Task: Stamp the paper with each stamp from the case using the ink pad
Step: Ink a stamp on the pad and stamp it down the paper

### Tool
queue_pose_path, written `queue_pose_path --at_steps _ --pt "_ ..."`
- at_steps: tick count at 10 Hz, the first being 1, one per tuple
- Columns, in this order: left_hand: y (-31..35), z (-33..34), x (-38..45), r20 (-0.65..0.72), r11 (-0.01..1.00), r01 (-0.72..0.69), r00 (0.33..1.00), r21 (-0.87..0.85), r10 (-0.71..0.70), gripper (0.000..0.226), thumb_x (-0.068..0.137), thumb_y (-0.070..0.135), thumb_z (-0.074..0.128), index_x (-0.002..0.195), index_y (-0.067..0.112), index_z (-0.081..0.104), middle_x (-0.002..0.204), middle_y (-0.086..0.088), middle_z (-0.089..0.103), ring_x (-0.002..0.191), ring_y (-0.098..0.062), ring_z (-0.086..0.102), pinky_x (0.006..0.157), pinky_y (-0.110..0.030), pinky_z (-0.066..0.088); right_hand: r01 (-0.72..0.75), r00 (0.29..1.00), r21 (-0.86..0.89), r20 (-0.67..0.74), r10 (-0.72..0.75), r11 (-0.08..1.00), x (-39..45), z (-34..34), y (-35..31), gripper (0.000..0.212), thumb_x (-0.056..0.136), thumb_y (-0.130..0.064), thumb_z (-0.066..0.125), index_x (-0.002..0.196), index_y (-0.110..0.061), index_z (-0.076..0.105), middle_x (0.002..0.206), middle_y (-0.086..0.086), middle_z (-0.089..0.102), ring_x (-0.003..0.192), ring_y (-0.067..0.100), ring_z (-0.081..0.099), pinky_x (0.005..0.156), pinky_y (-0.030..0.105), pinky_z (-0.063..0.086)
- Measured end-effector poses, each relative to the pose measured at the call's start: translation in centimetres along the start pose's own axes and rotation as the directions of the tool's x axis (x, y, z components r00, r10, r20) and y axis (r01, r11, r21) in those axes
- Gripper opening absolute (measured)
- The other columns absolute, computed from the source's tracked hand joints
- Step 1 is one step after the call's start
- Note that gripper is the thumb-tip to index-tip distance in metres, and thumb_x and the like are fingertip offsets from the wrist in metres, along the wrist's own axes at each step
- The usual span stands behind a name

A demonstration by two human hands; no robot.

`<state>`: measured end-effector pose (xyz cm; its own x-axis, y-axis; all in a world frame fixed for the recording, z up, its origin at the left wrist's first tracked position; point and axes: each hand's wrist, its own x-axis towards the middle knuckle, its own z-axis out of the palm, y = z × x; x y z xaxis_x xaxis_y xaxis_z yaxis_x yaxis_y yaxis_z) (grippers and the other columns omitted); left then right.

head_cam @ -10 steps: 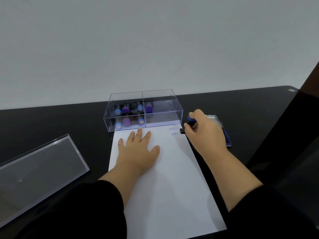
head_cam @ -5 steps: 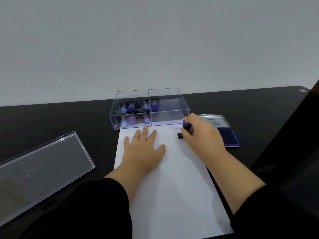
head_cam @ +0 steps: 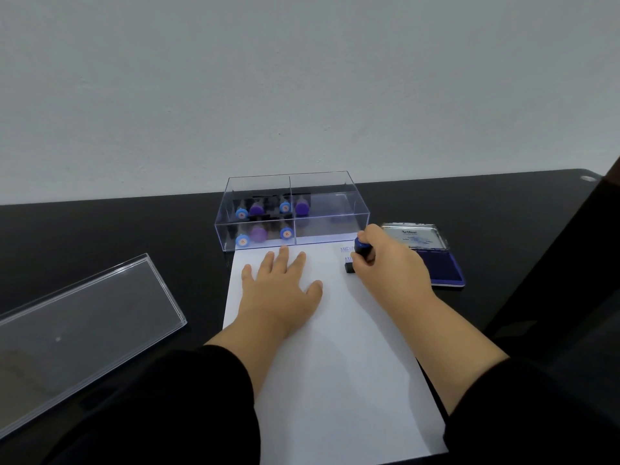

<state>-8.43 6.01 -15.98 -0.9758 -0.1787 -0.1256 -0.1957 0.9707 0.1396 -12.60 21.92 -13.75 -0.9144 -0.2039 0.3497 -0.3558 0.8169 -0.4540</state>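
Observation:
A white sheet of paper (head_cam: 335,364) lies on the black table. My left hand (head_cam: 285,293) rests flat on its upper part with straight fingers. My right hand (head_cam: 389,263) grips a stamp with a blue knob (head_cam: 361,247) and presses its black base onto the paper's top right corner, just below a blue printed mark (head_cam: 344,250). Behind the paper stands the clear stamp case (head_cam: 328,199), with several blue and purple stamps (head_cam: 258,233) in its left compartments. The open blue ink pad (head_cam: 443,266) sits right of my right hand.
The case's clear lid (head_cam: 84,330) lies on the table at the left. A dark object (head_cam: 570,297) runs along the right edge of the view. A white wall stands behind the table.
My right hand has carried the stamp from beside the ink pad leftward onto the paper's top right corner. My left hand has stayed flat on the sheet.

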Motion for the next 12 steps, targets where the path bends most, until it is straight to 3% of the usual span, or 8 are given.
queue_pose_path --at_steps 3,4,5,6,8,9,10,12 --pt "0.0 0.0 0.0 0.001 1.000 -0.001 1.000 0.002 0.001 0.061 0.097 0.054 0.019 0.151 0.032 0.000 0.160 0.004 -0.009 0.147 -0.017 -0.008 0.117 -0.048 -0.004 0.034 0.999 -0.002 -0.012 -0.034 0.999 -0.1 0.1 0.1 0.009 0.093 -0.024 0.051 0.102 -0.020 0.050 0.087 -0.001 0.061 0.078 0.023 0.057 0.062 0.031 0.044" --pt "0.0 -0.1 0.0 -0.001 1.000 -0.005 1.000 0.001 0.005 0.061 0.097 0.053 0.019 0.151 0.032 0.000 0.160 0.004 -0.009 0.147 -0.017 -0.008 0.117 -0.048 -0.004 -0.014 0.999 0.115 -0.050 0.020 0.993 -0.1 -0.3 0.7 0.011 0.092 -0.025 0.055 0.100 -0.022 0.048 0.084 -0.002 0.062 0.078 0.019 0.059 0.066 0.030 0.048" --pt "0.0 -0.1 -0.1 0.004 1.000 -0.009 1.000 0.002 0.009 0.061 0.097 0.053 0.019 0.151 0.032 0.000 0.159 0.004 -0.010 0.147 -0.017 -0.008 0.117 -0.048 -0.004 -0.115 0.969 0.367 -0.162 0.185 0.923 0.1 -1.4 1.4 0.015 0.090 -0.022 0.060 0.096 -0.025 0.046 0.080 -0.007 0.059 0.074 0.013 0.057 0.062 0.016 0.042" --pt "0.0 -0.1 0.0 0.001 1.000 -0.004 1.000 -0.001 0.004 0.061 0.098 0.052 0.019 0.151 0.032 0.000 0.159 0.004 -0.010 0.147 -0.017 -0.008 0.117 -0.047 -0.005 -0.173 0.942 0.510 -0.162 0.292 0.842 0.2 -2.1 1.8 0.018 0.090 -0.021 0.060 0.101 -0.024 0.046 0.072 -0.009 0.056 0.066 0.008 0.055 0.052 0.013 0.038" --pt "0.1 -0.1 -0.1 0.005 1.000 0.004 1.000 0.006 -0.004 0.060 0.098 0.052 0.020 0.151 0.033 0.000 0.159 0.004 -0.010 0.146 -0.016 -0.008 0.117 -0.047 -0.004 -0.170 0.929 0.640 -0.149 0.338 0.750 0.3 -2.2 2.0 0.020 0.090 -0.018 0.061 0.101 -0.024 0.045 0.069 -0.004 0.055 0.064 0.011 0.055 0.042 0.007 0.038" --pt "0.1 -0.1 0.0 0.008 1.000 0.005 1.000 0.008 -0.005 0.060 0.098 0.052 0.019 0.151 0.033 0.000 0.159 0.005 -0.010 0.147 -0.016 -0.008 0.117 -0.047 -0.004 -0.172 0.925 0.661 -0.146 0.350 0.731 0.2 -2.1 2.0 0.022 0.089 -0.018 0.062 0.103 -0.024 0.046 0.072 -0.003 0.059 0.069 0.013 0.060 0.056 0.018 0.047" --pt "0.1 -0.2 0.0 0.012 1.000 0.008 1.000 0.011 -0.008 0.060 0.098 0.053 0.019 0.151 0.033 -0.001 0.159 0.005 -0.010 0.146 -0.016 -0.009 0.117 -0.047 -0.004 -0.176 0.920 0.674 -0.147 0.364 0.718 0.1 -2.1 2.1 0.022 0.089 -0.016 0.062 0.103 -0.023 0.046 0.074 -0.003 0.061 0.071 0.012 0.062 0.060 0.020 0.048" --pt "0.1 -0.1 -0.1 0.005 1.000 0.013 1.000 0.008 -0.013 0.060 0.097 0.052 0.019 0.151 0.034 0.000 0.159 0.006 -0.010 0.146 -0.015 -0.008 0.117 -0.046 -0.005 -0.168 0.918 0.702 -0.145 0.369 0.692 -0.1 -2.2 2.1 0.023 0.089 -0.017 0.063 0.102 -0.025 0.046 0.077 -0.002 0.062 0.071 0.011 0.062 0.054 0.017 0.046"
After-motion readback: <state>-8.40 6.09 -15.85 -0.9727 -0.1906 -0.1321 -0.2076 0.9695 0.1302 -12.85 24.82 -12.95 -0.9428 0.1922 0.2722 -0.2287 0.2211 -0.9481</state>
